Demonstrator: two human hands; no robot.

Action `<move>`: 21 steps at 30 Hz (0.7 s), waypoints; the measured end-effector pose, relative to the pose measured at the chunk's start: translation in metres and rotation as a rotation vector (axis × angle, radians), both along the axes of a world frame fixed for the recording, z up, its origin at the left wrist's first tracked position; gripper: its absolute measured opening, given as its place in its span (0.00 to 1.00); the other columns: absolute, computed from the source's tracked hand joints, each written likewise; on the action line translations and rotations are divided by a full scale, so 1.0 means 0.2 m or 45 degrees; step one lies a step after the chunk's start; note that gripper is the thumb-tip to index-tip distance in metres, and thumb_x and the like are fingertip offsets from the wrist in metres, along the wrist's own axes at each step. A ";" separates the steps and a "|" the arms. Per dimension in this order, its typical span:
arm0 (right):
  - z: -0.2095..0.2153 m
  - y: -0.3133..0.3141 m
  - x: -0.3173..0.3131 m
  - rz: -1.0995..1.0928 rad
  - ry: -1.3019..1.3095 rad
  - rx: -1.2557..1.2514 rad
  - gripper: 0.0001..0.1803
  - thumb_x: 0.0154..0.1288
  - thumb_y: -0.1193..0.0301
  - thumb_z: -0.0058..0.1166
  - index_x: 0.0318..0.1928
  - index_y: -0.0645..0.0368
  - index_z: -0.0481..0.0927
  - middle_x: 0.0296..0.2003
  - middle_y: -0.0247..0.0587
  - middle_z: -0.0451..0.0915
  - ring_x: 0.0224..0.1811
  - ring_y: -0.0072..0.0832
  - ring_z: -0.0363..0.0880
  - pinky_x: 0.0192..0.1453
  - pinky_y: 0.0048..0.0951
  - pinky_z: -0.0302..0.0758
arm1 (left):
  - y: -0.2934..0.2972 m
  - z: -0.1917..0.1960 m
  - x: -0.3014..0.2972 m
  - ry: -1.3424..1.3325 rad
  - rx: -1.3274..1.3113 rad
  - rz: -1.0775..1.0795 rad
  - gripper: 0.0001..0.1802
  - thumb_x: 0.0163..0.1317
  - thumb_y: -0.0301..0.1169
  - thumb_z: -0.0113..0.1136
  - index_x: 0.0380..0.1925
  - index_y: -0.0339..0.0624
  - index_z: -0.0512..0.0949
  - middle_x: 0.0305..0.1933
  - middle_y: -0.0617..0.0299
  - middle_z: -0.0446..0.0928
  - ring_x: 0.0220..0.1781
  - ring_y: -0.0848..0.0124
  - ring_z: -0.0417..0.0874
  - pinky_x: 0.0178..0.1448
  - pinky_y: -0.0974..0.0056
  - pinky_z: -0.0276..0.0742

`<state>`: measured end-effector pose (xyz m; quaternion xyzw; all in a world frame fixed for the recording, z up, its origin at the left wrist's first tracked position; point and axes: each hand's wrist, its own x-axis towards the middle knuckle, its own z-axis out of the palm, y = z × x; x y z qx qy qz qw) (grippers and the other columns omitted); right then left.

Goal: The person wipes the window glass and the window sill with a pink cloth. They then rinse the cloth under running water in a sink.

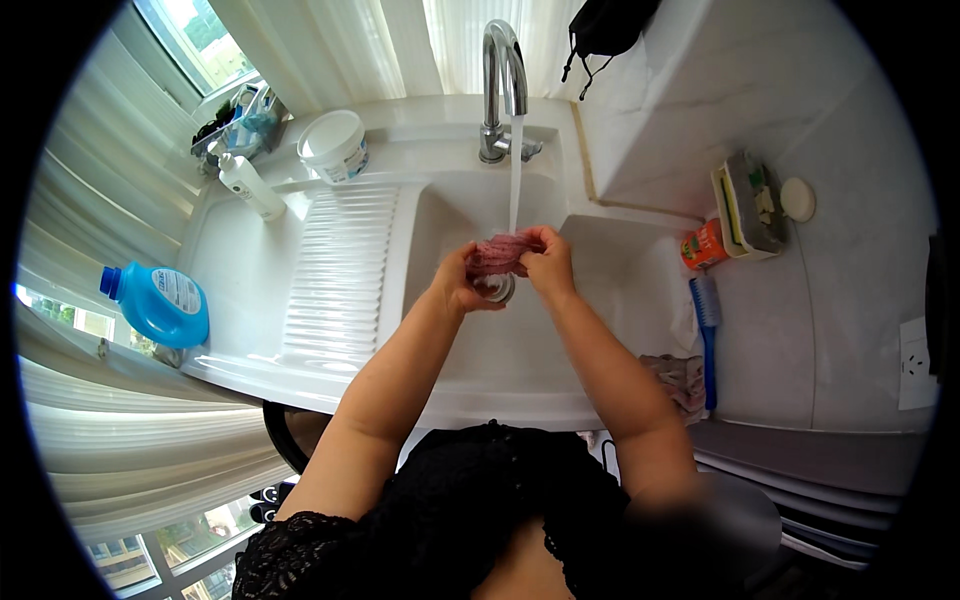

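Both hands, left hand point(457, 280) and right hand point(548, 262), clamp a pink cloth point(497, 253) under the running tap point(503, 70) (basin point(440, 210) beneath them catching the runoff), so the water soaks it.

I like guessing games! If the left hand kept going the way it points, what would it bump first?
The left hand points toward the right hand, so beyond the pink cloth both grip, it would probably meet that hand first.

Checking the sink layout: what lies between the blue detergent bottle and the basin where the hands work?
In the head view, the ribbed draining board lies between the blue detergent bottle and the basin; it looks bare.
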<state>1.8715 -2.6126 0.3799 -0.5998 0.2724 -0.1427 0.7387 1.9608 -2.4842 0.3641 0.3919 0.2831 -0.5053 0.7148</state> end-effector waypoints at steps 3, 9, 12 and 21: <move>-0.04 0.00 0.01 0.012 -0.080 0.041 0.18 0.53 0.87 0.45 0.45 0.64 0.77 0.39 0.41 0.80 0.41 0.27 0.80 0.45 0.29 0.79 | 0.01 -0.01 -0.03 0.101 -0.119 -0.092 0.18 0.67 0.43 0.49 0.53 0.50 0.74 0.58 0.54 0.74 0.54 0.51 0.76 0.62 0.31 0.62; 0.04 0.03 -0.01 -0.135 -0.207 0.561 0.16 0.59 0.78 0.49 0.49 0.65 0.75 0.44 0.43 0.78 0.46 0.29 0.78 0.50 0.28 0.77 | -0.01 -0.02 0.00 -0.188 -0.306 0.063 0.17 0.64 0.45 0.52 0.47 0.48 0.78 0.51 0.56 0.78 0.52 0.58 0.78 0.59 0.44 0.71; -0.08 0.05 0.04 0.012 -0.445 0.007 0.20 0.62 0.68 0.54 0.53 0.64 0.75 0.51 0.48 0.75 0.52 0.37 0.76 0.55 0.32 0.75 | -0.08 0.02 -0.03 -0.157 -0.383 0.128 0.19 0.68 0.47 0.49 0.46 0.45 0.76 0.48 0.56 0.79 0.52 0.60 0.79 0.57 0.50 0.75; 0.05 0.17 0.10 -0.263 0.168 -0.579 0.21 0.63 0.54 0.56 0.35 0.63 0.81 0.31 0.49 0.82 0.36 0.41 0.80 0.43 0.40 0.75 | -0.23 0.00 -0.09 -0.502 -0.369 0.262 0.15 0.69 0.44 0.50 0.42 0.43 0.73 0.37 0.57 0.76 0.40 0.64 0.79 0.43 0.60 0.79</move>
